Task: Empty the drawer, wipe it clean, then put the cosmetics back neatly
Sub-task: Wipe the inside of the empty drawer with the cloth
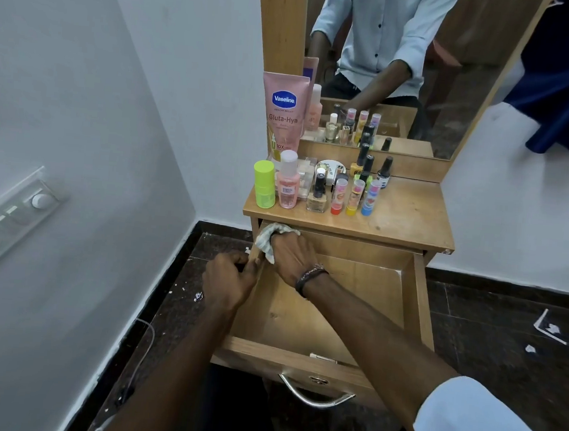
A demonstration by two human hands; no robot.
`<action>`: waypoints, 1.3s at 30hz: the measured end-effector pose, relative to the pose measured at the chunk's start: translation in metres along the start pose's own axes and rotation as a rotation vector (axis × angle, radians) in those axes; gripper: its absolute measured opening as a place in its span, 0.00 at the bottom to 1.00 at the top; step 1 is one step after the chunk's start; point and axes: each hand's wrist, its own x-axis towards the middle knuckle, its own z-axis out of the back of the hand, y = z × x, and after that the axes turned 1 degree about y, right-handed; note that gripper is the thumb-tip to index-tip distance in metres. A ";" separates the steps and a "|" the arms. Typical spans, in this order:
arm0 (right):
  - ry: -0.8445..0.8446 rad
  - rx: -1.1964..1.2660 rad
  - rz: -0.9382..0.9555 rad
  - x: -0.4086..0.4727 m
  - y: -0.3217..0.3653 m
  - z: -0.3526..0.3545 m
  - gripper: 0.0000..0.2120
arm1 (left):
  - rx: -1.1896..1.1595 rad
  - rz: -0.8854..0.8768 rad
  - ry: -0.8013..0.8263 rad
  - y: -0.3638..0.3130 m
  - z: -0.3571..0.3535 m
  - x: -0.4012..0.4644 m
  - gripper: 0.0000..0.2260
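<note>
The wipe step is in hand. The drawer [319,307] stands pulled out and empty; the cosmetics [316,187] stand grouped on the bench [407,215] above it. The right hand [291,255] holds its grip closed on the cloth [269,236], pressed into the drawer's rear left corner. The left hand [227,277] grips the left side wall, steadying it. Next move, by judgement: sweep the cloth across the remaining floor and walls.

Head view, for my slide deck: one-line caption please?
Right hand wipes emptied drawer's back-left corner with cloth; left hand steadies its side; cosmetics wait on top.
</note>
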 end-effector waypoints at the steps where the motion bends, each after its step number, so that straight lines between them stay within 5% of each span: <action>1: 0.017 -0.050 0.028 0.000 -0.002 0.001 0.13 | 0.003 0.000 0.000 0.000 0.000 0.000 0.13; 6: 0.211 -0.122 0.144 -0.013 -0.006 0.010 0.13 | -0.011 -0.022 0.003 0.000 0.000 0.000 0.11; 14: 0.526 0.203 0.379 -0.067 0.011 0.033 0.03 | -0.004 0.018 -0.022 -0.001 -0.002 -0.001 0.12; 18: 0.664 0.263 0.336 -0.076 0.019 0.040 0.16 | -0.007 0.017 -0.019 -0.001 -0.002 -0.003 0.13; 25: 0.729 0.365 0.295 -0.085 -0.017 0.041 0.05 | -0.020 0.015 -0.013 -0.001 0.000 -0.001 0.08; 39: 1.102 -0.171 0.265 -0.139 -0.097 0.101 0.05 | -0.048 0.008 -0.007 0.002 -0.002 0.000 0.09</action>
